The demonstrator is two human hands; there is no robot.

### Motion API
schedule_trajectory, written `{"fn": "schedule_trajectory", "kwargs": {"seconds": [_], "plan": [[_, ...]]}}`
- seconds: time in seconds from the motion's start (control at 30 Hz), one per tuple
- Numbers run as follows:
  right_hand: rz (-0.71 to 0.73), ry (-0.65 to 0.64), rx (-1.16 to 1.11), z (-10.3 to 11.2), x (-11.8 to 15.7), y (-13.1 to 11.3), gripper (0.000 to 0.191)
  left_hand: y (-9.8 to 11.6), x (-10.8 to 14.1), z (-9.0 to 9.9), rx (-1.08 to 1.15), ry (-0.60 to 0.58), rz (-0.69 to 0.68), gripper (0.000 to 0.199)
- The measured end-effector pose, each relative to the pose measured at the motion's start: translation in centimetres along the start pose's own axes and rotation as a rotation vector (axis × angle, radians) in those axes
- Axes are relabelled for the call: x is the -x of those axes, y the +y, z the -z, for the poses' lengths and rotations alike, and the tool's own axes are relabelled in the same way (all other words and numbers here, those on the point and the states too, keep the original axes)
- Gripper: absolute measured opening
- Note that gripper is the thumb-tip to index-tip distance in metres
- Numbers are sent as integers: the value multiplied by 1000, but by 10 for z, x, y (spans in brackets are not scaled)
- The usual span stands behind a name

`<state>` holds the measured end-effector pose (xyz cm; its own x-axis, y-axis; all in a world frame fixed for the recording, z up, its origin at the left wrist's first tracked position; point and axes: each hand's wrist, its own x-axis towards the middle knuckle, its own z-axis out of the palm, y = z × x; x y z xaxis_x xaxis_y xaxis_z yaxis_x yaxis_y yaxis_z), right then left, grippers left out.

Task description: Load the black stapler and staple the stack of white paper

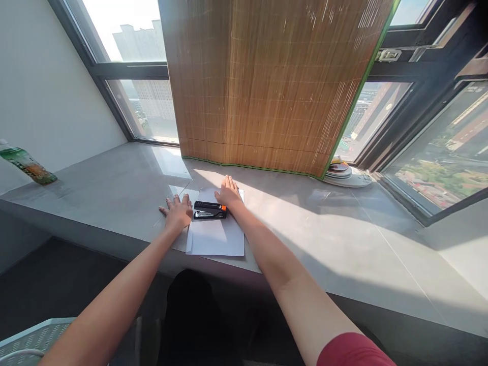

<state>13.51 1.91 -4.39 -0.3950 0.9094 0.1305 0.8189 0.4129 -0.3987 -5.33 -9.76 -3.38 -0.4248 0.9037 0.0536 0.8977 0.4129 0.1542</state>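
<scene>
White paper (217,241) lies on the pale window ledge in front of me. On top of it rests a black stapler (210,210) with an orange patch at its right end. My left hand (177,211) is flat, fingers spread, at the paper's left edge just beside the stapler. Beyond the stapler's right end, my right hand (229,193) lies with fingers stretched forward over the paper's upper right part. Neither hand is wrapped round the stapler. Whether the right wrist touches the stapler's end, I cannot tell.
A bamboo blind (263,86) with green edging hangs down to the ledge (305,218). Stacked plates (345,175) stand at its lower right corner. A bottle (28,162) with a green label leans at far left. Below left is a pale plastic basket (36,338).
</scene>
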Motion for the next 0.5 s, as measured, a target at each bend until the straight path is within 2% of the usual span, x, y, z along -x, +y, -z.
{"fn": "schedule_trajectory", "kwargs": {"seconds": [0.23, 0.37, 0.5], "plan": [[-41, -1, 1, 8, 15, 14, 81, 4, 7, 8, 4, -6, 1, 63], [-45, 7, 11, 21, 35, 46, 79, 4, 6, 8, 21, -5, 20, 65], [-117, 1, 45, 39, 60, 89, 77, 3, 3, 5, 33, 16, 25, 65]]}}
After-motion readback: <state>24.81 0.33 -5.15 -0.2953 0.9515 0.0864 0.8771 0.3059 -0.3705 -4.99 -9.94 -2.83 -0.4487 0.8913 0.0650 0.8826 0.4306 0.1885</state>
